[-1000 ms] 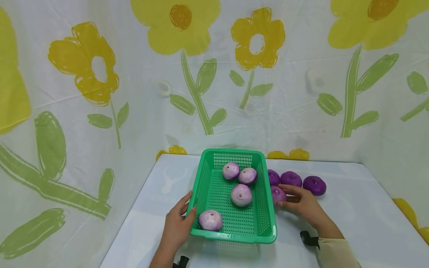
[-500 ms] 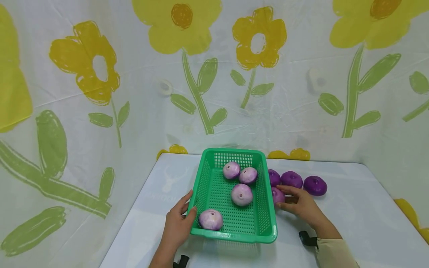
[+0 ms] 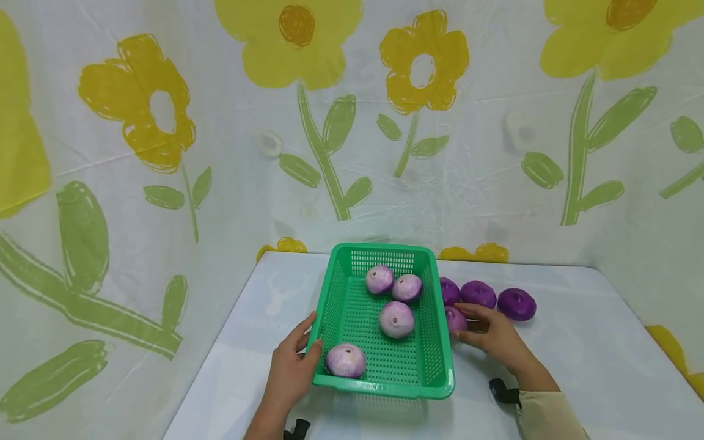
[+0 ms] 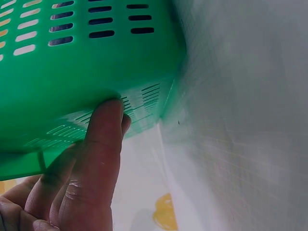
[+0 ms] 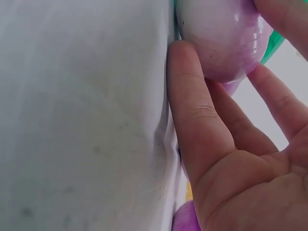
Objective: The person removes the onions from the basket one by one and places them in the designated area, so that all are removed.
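Note:
A green perforated plastic basket [image 3: 374, 354] holds several pale purple onions, one of them an onion [image 3: 396, 320] right of its middle. My left hand [image 3: 293, 370] grips the basket's left side near the front corner. In the left wrist view, the fingers [image 4: 103, 130] touch the basket's outer wall. To the right of the basket, my right hand [image 3: 497, 339] holds a purple onion [image 3: 454, 320] between thumb and fingers. The right wrist view shows the digits around this onion [image 5: 221, 38], low at the table surface; the basket hides part of its left side in the head view.
Behind the right hand sit darker purple onions, including an onion [image 3: 478, 294] and, farther right, another onion [image 3: 516, 304]. All stand on a white table [image 3: 577, 342]. A flower-printed curtain [image 3: 484, 183] hangs around the table's back and sides.
The right hand and its onion have shifted very slightly left, toward the basket. The left hand and basket stay in place.

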The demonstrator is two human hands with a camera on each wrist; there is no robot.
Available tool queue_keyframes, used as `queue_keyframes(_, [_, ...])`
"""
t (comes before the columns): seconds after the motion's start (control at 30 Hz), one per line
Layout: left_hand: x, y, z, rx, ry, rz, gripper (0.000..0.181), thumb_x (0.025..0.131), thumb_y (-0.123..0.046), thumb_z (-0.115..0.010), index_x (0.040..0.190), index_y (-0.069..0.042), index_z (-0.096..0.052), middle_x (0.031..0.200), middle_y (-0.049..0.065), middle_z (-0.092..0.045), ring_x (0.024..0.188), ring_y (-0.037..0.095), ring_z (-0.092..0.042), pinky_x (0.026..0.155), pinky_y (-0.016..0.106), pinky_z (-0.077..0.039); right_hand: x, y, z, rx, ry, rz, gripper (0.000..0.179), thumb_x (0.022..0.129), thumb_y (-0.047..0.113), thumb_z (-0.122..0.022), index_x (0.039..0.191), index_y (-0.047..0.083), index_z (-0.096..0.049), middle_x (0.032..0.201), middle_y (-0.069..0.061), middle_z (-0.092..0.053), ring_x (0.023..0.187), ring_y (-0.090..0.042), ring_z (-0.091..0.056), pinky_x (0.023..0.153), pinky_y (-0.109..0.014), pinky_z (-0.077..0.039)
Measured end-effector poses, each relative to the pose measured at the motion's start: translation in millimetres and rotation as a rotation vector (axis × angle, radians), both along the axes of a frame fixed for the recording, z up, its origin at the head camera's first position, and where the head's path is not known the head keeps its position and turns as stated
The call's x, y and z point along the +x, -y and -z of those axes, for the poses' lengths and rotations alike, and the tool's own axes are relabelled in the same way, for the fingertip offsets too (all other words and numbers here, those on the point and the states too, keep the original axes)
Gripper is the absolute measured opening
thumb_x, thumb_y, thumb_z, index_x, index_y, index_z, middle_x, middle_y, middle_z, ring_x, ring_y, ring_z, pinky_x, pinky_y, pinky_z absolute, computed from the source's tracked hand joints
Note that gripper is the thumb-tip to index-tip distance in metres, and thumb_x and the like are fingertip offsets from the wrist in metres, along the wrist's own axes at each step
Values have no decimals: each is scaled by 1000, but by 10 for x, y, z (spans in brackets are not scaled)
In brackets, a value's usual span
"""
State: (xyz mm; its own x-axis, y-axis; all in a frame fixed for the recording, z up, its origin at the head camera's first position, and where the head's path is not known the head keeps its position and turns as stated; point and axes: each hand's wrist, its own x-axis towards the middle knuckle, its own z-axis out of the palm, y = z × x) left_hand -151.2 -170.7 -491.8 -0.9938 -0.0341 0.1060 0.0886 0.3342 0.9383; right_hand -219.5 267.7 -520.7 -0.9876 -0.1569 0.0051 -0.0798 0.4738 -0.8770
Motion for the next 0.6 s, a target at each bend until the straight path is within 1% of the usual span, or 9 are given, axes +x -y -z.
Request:
queue_keyframes(0.2, [-3, 4, -5, 8, 1, 3, 56, 106, -17, -66, 160, -23, -50, 134, 18, -70, 101, 33, -76, 69, 33, -60, -5, -5, 16, 1, -7, 1, 71, 88, 29, -89, 151, 16, -60, 146, -16, -62, 122, -38, -66, 94, -51, -57])
queue_keyframes(0.37, [-1, 8, -12, 10, -3, 9, 55, 107, -18, -65, 160, -23, -49, 136, 20, -68, 103, 35, -76, 70, 34, -60, -14, -11, 26, -4, -10, -2, 71, 87, 30, -90, 150, 16, -60, 146, -15, -61, 122, -37, -66, 94, -48, -58])
queue_keyframes(0.6, [-4, 0, -7, 11, -2, 13, 56, 107, -17, -65, 160, -22, -49, 136, 19, -68, 103, 34, -76, 71, 33, -61, -3, -37, 21, -5, -1, -4, 75, 87, 32, -90, 153, 17, -57, 146, -20, -60, 123, -39, -66, 95, -51, -57])
